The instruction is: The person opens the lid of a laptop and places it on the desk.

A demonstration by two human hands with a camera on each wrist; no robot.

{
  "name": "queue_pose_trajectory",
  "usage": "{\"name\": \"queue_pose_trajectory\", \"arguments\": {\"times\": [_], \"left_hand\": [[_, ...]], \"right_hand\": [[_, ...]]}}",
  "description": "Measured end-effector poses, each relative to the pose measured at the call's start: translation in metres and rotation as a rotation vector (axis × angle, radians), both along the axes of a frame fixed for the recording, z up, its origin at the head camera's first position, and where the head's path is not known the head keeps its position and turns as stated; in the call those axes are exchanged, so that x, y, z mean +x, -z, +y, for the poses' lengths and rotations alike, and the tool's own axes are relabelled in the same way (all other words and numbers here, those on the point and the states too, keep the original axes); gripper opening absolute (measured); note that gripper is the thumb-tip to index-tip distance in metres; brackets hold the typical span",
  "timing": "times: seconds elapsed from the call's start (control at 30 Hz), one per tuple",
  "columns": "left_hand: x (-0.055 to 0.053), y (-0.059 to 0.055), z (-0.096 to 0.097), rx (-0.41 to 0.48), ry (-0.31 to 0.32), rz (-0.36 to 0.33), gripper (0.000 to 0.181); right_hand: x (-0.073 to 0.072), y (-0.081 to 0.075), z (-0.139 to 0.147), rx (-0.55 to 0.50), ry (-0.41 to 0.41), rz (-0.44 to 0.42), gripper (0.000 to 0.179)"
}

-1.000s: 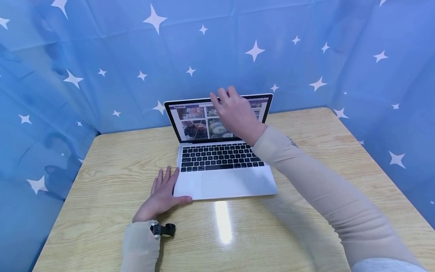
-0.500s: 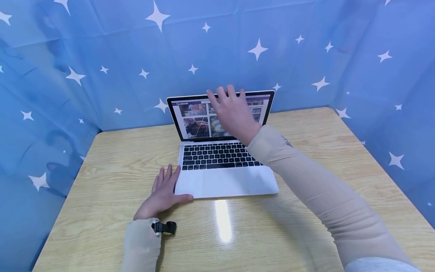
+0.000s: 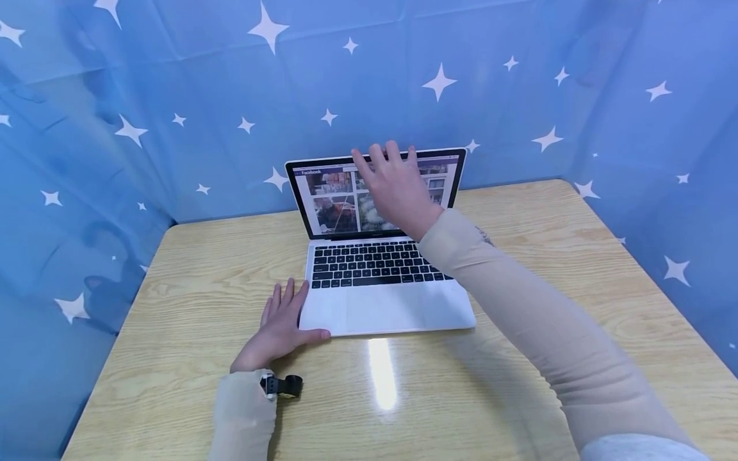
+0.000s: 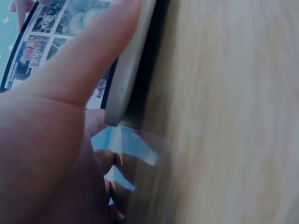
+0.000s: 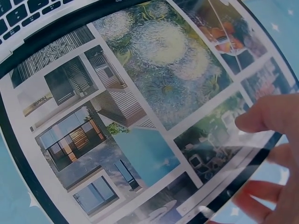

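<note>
An open silver laptop stands on the table with its screen lit, showing a page of pictures headed Facebook. My right hand grips the lid's top edge near the middle. In the right wrist view its thumb lies on the screen side, while the other fingers reach behind the lid. At the base's front left corner rests my left hand, fingers straight along the left side. Its thumb lies along the front edge in the left wrist view. My right forearm covers part of the keyboard.
The wooden table extends on both sides of the laptop and in front of it. Close behind its far edge hangs a blue curtain with white stars. A dark wrist strap sits on my left sleeve.
The lid has tilted back a little, its top edge higher in the head view, and my right hand has moved with it. My left hand keeps its place at the corner.
</note>
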State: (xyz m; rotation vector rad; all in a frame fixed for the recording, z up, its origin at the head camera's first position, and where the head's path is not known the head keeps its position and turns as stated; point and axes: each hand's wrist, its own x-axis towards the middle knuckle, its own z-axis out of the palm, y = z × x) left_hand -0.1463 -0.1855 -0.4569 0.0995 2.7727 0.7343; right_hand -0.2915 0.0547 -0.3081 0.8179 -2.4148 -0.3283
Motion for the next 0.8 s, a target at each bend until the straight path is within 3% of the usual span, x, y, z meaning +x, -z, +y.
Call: {"name": "queue_pose_trajectory", "arguments": {"times": [0.4,0.8], "left_hand": [[0.000,0.000,0.000,-0.008,0.003,0.015,0.114],[0.000,0.000,0.001,-0.010,-0.005,-0.018,0.115]], "right_hand": [[-0.005,-0.003,-0.003,-0.010,0.020,-0.031,0.058],[-0.012,-0.005,-0.006,-0.024,0.055,-0.098,0.059]]}}
